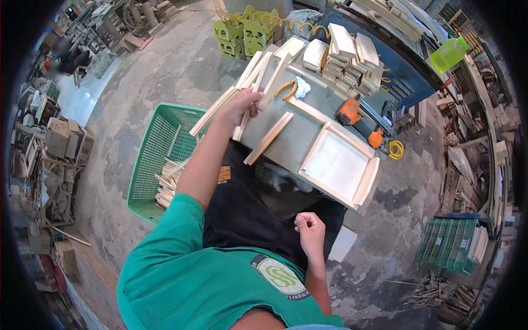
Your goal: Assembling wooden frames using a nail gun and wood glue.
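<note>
My left hand [242, 105] reaches over the left side of the worktable, its fingers closed round a pale wooden strip [240, 131]. Other wooden strips [215, 110] lie beside it along the table's left edge. A separate strip [268, 138] rests closer to me. Over my lap, my right hand [311, 230] is curled closed, and what its fingers hold, if anything, is hidden. Right of the loose strip sits a wooden frame with a pale panel [335, 165] inside. Orange-handled pliers [286, 89] and a crumpled white piece [302, 87] lie farther back.
An orange and black nail gun [348, 112] lies on the table's right side. Stacked wooden blocks [352, 60] stand at the back. A green basket [144, 165] with wooden sticks is at my left. Yellow-green crates [242, 34] stand beyond the table, near a coiled yellow hose [308, 26].
</note>
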A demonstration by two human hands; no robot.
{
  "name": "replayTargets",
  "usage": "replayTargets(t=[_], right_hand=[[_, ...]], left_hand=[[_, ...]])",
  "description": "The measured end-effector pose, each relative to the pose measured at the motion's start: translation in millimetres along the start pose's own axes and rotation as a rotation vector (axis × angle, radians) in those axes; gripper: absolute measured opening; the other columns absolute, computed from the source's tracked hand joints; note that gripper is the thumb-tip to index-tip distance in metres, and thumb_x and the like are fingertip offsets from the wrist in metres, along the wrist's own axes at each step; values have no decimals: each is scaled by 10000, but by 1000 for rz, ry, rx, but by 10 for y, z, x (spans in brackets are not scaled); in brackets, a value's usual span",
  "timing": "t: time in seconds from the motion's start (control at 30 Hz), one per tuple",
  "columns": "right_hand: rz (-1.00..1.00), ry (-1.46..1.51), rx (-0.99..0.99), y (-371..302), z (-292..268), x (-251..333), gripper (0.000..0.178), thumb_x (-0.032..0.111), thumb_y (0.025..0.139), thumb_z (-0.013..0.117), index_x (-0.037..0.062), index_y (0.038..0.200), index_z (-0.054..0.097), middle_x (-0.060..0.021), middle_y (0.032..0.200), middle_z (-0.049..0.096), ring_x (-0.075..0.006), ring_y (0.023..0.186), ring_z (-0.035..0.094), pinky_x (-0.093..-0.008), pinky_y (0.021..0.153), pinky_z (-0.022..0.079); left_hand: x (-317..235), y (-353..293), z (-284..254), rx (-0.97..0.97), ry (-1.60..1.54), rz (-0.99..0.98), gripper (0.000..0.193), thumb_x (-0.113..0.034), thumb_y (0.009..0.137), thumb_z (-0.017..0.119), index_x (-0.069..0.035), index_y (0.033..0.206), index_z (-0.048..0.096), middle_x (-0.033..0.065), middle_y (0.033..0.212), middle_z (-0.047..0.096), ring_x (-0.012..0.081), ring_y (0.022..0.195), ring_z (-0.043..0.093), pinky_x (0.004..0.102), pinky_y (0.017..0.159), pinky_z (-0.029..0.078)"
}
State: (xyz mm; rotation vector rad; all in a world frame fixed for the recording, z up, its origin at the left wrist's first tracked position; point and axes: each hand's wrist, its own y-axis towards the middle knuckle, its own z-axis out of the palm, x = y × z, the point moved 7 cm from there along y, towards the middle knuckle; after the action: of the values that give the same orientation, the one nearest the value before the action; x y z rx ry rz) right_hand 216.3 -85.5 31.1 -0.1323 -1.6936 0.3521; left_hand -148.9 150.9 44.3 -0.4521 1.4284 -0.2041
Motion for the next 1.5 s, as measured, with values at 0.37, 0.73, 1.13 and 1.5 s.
replayTargets(t=[0.37, 0.73, 1.13, 1.5], right_hand=[[120, -128, 89, -8, 164, 77, 158, 112, 985, 691, -36, 967, 743, -85, 753, 727, -114, 590, 672, -257, 569, 546], [-55, -337, 6, -20, -36, -104, 471, 358, 939, 787, 31, 679, 569, -26, 576, 602, -98, 524, 543, -278, 501, 426], [-31, 55, -72, -132, -74, -123, 287, 279, 1019, 688, -1, 955, 706, -23, 638, 638, -94, 549, 603, -264, 517, 479], [0, -243, 33, 43, -37, -169, 495, 419, 971, 741, 33, 721, 559, -15, 602, 591, -91, 529, 574, -273, 490, 437]], left_hand=[[-50, -695, 342, 504, -604, 146, 363, -155, 963, 653, -63, 1290, 526, 91, 1064, 697, -2, 515, 456, 135, 435, 438], [158, -245, 259, 191, -267, 59, 248, -173, 975, 545, -55, 1188, 587, 51, 981, 713, 28, 481, 415, 188, 433, 405], [130, 266, -168, -174, 147, 14, 179, -228, 945, 602, -62, 879, 598, 36, 713, 606, 127, 471, 477, 319, 411, 395], [140, -93, 21, -73, -18, 107, 255, -245, 976, 597, -39, 1124, 625, 30, 818, 644, 153, 627, 570, 327, 568, 497]])
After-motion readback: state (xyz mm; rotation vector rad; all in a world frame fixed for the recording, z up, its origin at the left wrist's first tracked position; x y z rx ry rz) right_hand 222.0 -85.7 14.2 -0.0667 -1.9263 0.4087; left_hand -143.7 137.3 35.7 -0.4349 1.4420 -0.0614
